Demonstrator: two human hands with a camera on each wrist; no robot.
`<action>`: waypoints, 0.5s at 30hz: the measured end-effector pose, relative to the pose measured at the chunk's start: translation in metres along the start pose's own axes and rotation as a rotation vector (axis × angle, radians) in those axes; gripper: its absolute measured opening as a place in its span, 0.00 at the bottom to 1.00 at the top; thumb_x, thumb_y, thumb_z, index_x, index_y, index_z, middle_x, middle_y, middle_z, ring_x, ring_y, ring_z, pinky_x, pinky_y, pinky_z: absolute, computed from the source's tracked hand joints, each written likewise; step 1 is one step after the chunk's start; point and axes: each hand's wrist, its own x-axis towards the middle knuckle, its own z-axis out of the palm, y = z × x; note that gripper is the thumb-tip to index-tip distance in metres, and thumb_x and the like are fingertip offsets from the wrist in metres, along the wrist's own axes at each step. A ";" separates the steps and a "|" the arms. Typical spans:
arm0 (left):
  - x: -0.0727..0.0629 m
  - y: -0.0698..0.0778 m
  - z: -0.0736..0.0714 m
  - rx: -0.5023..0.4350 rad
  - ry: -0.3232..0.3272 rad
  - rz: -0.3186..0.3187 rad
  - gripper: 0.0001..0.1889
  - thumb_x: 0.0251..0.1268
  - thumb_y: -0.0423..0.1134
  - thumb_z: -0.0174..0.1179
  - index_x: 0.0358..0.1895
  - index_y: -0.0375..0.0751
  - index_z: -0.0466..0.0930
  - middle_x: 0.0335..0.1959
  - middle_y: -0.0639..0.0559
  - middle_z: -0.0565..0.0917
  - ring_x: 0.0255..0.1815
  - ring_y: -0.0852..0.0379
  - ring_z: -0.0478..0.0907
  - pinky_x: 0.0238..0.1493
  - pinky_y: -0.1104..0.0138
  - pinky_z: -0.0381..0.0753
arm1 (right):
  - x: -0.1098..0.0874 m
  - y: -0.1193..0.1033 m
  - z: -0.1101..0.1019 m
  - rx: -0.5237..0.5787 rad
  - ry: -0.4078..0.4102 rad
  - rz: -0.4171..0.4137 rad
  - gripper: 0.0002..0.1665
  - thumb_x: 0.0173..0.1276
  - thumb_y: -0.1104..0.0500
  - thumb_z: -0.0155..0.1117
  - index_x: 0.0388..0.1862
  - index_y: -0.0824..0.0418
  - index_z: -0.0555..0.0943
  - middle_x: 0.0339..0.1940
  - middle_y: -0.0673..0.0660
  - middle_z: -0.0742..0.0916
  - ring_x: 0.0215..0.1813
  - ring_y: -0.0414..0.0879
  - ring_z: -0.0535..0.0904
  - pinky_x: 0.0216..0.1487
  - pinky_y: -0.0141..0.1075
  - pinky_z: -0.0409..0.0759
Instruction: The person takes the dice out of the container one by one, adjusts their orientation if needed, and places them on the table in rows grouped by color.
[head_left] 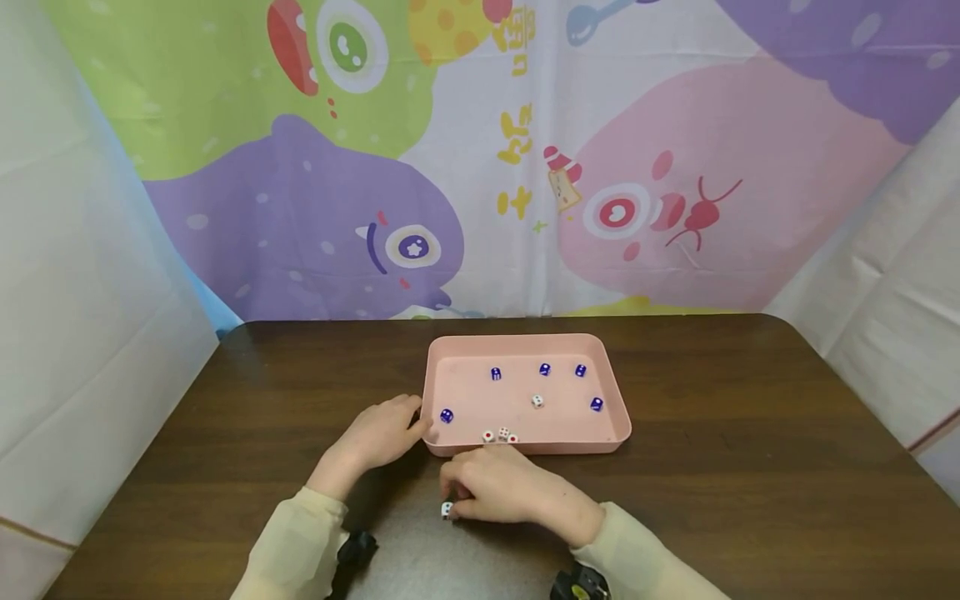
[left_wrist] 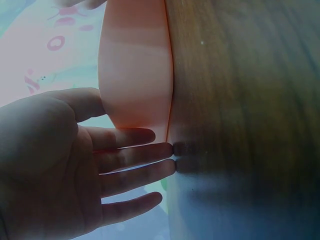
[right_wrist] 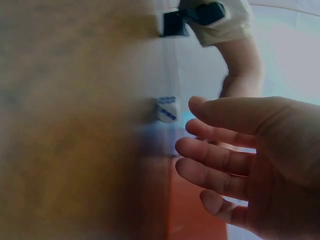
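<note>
On the table in front of the pink tray [head_left: 525, 447] lies a white die [head_left: 447, 510], showing blue pips in the right wrist view. My right hand [head_left: 498, 487] is over the table beside that die, thumb and fingers parted; a small gap separates the fingertips from the die [right_wrist: 168, 109] in the right wrist view. At the tray's left front corner, my left hand [head_left: 382, 431] touches the tray. Its fingers are nearly straight along the outer wall [left_wrist: 135, 65], the thumb at the rim.
Several blue dice lie spread in the tray, one at left [head_left: 447, 416] and one at right [head_left: 596, 404]. A white die [head_left: 537, 402] sits mid-tray, and 3 more white dice [head_left: 488, 436] cluster by its front wall. Behind the brown table [head_left: 720, 467] hangs a cartoon-printed cloth [head_left: 495, 275].
</note>
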 end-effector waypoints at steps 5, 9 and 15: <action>0.000 -0.001 -0.001 0.003 0.001 0.009 0.10 0.64 0.45 0.50 0.37 0.42 0.74 0.41 0.47 0.79 0.42 0.47 0.78 0.42 0.53 0.74 | -0.002 0.006 -0.009 0.090 -0.011 0.042 0.07 0.55 0.48 0.65 0.32 0.46 0.79 0.20 0.37 0.74 0.23 0.29 0.67 0.28 0.24 0.64; 0.001 -0.001 -0.002 0.014 0.004 0.014 0.10 0.64 0.45 0.50 0.34 0.43 0.74 0.36 0.48 0.78 0.37 0.49 0.77 0.38 0.55 0.73 | -0.004 0.009 -0.014 0.085 0.004 0.046 0.07 0.56 0.49 0.64 0.33 0.47 0.80 0.22 0.38 0.75 0.25 0.29 0.68 0.31 0.26 0.65; 0.000 -0.001 -0.001 0.011 -0.010 0.006 0.11 0.64 0.46 0.51 0.35 0.41 0.74 0.36 0.48 0.77 0.35 0.50 0.76 0.37 0.56 0.73 | -0.006 0.016 -0.021 0.102 0.050 0.033 0.04 0.58 0.51 0.64 0.31 0.48 0.80 0.22 0.38 0.75 0.25 0.30 0.69 0.31 0.25 0.66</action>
